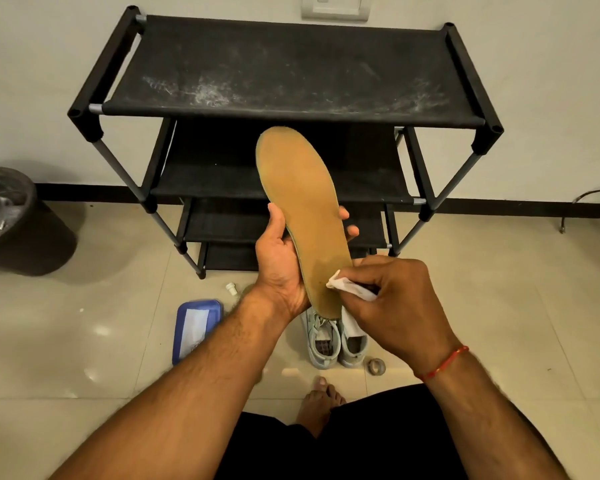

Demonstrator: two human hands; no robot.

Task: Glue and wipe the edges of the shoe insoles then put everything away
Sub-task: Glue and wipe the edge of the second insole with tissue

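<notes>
A tan shoe insole point(302, 202) is held up in front of the rack, toe end pointing away from me. My left hand point(278, 268) grips it round the heel half, thumb on the left edge and fingertips showing past the right edge. My right hand point(392, 299) pinches a white wipe point(347, 287) and presses its tip against the insole's lower face near the heel. Below my hands a pair of pale grey sneakers point(333, 341) stands on the floor.
A black fabric shoe rack point(284, 67) stands against the wall ahead. On the tiled floor lie a blue wipes pack point(194, 327), a small white cap point(231, 289) and a tape roll point(376, 366). A dark waste bin point(18, 220) sits at the left. My bare foot point(321, 400) is below the sneakers.
</notes>
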